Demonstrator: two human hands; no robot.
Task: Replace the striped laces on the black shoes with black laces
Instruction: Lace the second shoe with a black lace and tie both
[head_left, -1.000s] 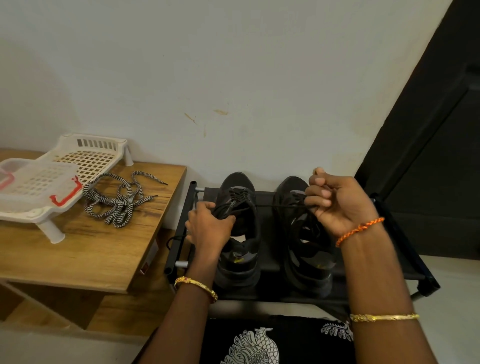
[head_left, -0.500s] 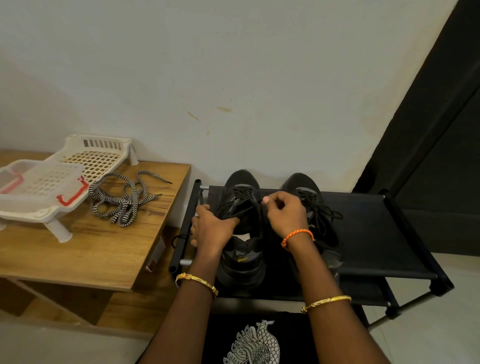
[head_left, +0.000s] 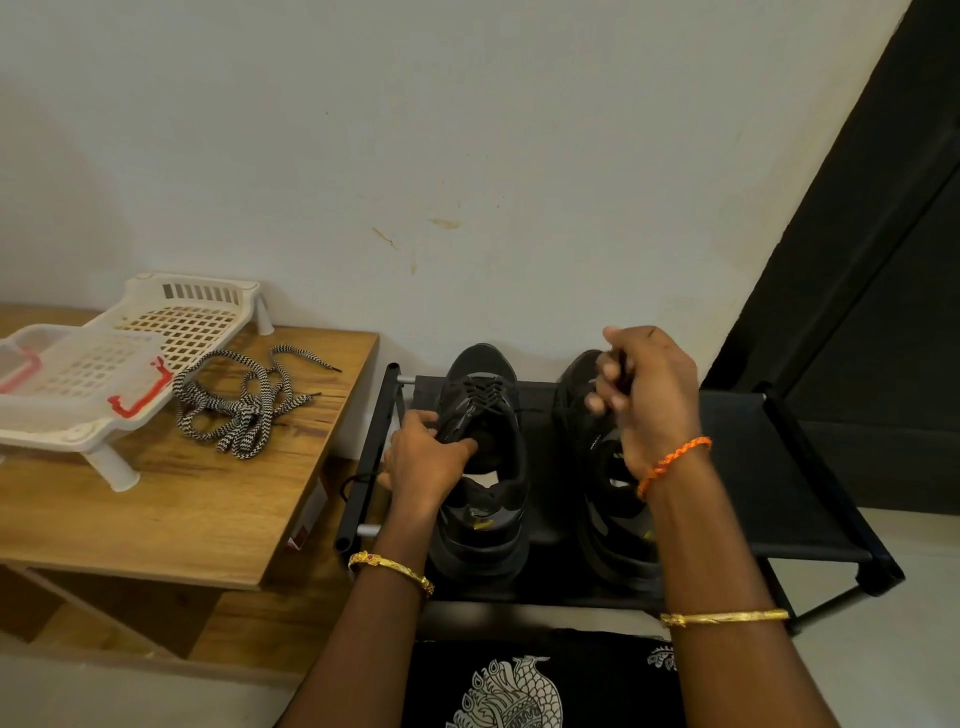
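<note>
Two black shoes stand side by side on a black shoe rack (head_left: 810, 467), toes to the wall. The left shoe (head_left: 483, 499) has a black lace (head_left: 480, 392) threaded across its front. My left hand (head_left: 423, 460) grips this shoe at the left edge of its opening, thumb on the tongue. My right hand (head_left: 647, 395) is raised over the right shoe (head_left: 608, 499), fingers curled and pinching a black lace end. The striped black-and-white laces (head_left: 239, 410) lie heaped on the wooden table.
A low wooden table (head_left: 156, 509) stands left of the rack, carrying a white plastic basket rack (head_left: 171, 322) and a clear box with red clips (head_left: 78, 379). A white wall is behind; a dark door (head_left: 883, 312) is at right.
My right hand moved from the left shoe's lacing out to the right and up over the right shoe, drawing the lace with it. My left hand stayed on the left shoe.
</note>
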